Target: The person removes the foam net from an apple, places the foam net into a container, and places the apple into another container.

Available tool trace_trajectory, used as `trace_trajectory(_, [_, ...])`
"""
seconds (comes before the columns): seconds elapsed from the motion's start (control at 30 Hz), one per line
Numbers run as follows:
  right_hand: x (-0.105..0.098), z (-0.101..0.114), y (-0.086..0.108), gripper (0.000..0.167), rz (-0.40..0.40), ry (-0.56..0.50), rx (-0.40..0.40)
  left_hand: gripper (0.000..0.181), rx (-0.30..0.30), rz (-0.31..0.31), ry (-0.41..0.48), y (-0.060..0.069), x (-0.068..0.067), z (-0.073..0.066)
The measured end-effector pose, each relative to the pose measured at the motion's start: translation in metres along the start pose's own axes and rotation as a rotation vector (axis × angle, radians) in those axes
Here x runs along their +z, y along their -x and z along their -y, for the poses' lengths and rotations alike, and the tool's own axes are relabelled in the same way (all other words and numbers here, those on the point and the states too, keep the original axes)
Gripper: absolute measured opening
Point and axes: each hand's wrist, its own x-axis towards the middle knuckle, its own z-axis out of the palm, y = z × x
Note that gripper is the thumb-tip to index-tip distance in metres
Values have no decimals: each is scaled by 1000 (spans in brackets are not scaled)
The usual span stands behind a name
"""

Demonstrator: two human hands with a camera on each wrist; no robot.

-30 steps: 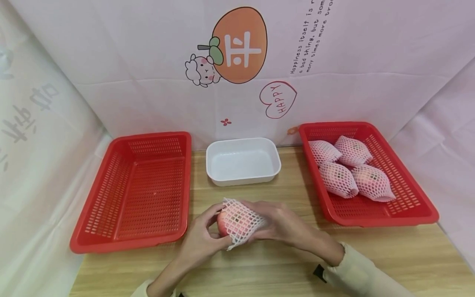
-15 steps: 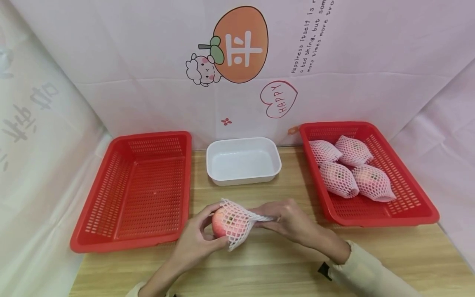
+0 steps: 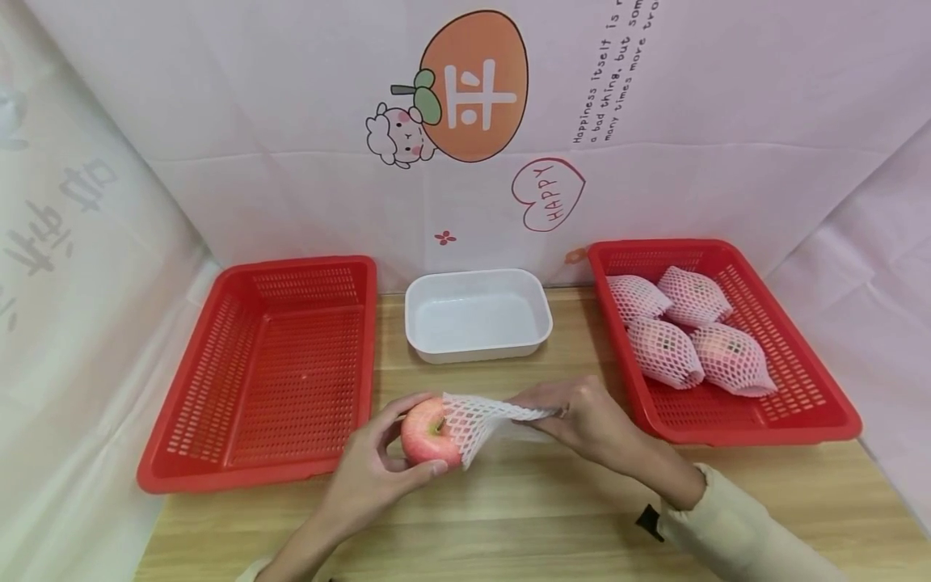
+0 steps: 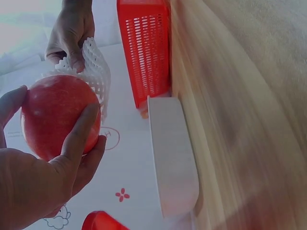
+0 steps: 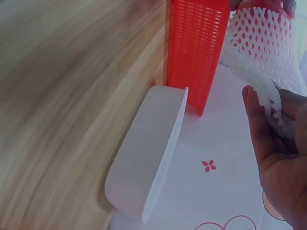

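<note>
Above the tabletop (image 3: 509, 517), near the left red basket (image 3: 254, 477)'s near-right corner, the left hand (image 3: 367, 469) grips the apple (image 3: 423, 440) while the right hand (image 3: 592, 422), pinching the foam net (image 3: 476, 416), has drawn it mostly off.

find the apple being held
In the head view, left of centre, the apple is in the left hand, in front of the white tray, partly inside the foam net.
</note>
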Motion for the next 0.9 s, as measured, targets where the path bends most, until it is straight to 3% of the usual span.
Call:
trace_trajectory(0.2, [-7,-3,-3,39,-31,44,10,70,34,-36,-40,5,-9,-7])
trace_trajectory(0.5, [-25,-14,-14,36,-17,113,30,69,35,-55,-93,9,-24,-20])
trace_trajectory(0.7, [-37,-28,-27,33,-18,159,50,70,9,-38,-88,8,-35,-29])
trace_trajectory(0.9, [-50,-43,-42,28,-10,234,136,70,-37,-37,-157,8,-48,-38])
